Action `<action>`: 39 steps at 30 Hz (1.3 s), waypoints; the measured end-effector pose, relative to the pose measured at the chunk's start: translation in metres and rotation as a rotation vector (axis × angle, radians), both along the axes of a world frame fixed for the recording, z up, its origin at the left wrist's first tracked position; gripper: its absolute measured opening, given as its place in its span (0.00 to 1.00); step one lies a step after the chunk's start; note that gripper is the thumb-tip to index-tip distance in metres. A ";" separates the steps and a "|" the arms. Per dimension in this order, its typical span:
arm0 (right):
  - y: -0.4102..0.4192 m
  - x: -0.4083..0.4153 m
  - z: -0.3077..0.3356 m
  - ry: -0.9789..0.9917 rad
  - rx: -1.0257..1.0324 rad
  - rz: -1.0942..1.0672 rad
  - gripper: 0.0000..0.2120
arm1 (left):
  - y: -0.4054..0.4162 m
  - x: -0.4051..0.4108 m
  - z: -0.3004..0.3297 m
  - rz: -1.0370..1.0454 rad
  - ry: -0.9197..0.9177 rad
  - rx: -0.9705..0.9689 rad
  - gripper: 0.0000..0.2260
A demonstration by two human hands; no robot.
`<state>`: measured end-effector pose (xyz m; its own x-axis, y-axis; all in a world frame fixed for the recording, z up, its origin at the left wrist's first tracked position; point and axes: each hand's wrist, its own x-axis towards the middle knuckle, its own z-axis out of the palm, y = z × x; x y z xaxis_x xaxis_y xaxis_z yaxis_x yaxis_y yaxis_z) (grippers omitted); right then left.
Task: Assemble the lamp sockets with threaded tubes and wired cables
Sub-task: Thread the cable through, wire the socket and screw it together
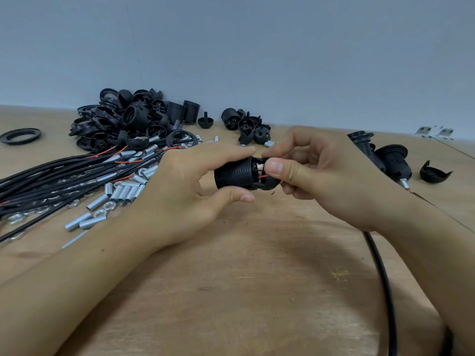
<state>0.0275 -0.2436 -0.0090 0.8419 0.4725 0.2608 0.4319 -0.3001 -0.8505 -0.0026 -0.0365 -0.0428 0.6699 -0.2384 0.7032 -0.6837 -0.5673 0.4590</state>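
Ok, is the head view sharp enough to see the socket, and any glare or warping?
Head view: socket and both hands sharp, lighting soft and even, no glare; faint shadows under the hands; wide-angle lens bows the table edge; far parts pile slightly soft.

One head-worn wide-angle view looks forward and down, close over the wooden table [244, 291] toward the wall [257, 47].

Cables [64, 173] left of socket [235, 174], tubes [123, 192] between
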 end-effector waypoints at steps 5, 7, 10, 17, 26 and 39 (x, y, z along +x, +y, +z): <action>-0.001 0.002 -0.002 0.063 -0.008 -0.004 0.04 | 0.001 0.001 -0.002 0.001 -0.035 0.054 0.22; 0.000 0.001 -0.002 0.112 0.037 -0.001 0.04 | 0.002 0.002 -0.003 -0.013 -0.040 0.029 0.21; 0.002 0.001 -0.002 0.202 0.172 0.004 0.13 | -0.002 0.003 -0.004 -0.066 0.025 -0.145 0.16; 0.008 -0.001 -0.004 0.314 0.229 0.081 0.20 | -0.019 0.001 -0.005 -0.070 0.074 -0.442 0.14; 0.014 -0.009 -0.007 0.313 0.191 0.144 0.15 | -0.019 0.005 -0.012 0.024 0.120 -0.407 0.14; 0.012 -0.017 -0.003 0.218 -0.052 0.278 0.10 | -0.024 -0.001 -0.009 -0.170 0.210 -0.563 0.11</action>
<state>0.0107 -0.2318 -0.0121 0.7127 0.6991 0.0586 0.3133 -0.2424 -0.9182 -0.0038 -0.0605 -0.0517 0.7926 0.0154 0.6096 -0.6061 -0.0902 0.7903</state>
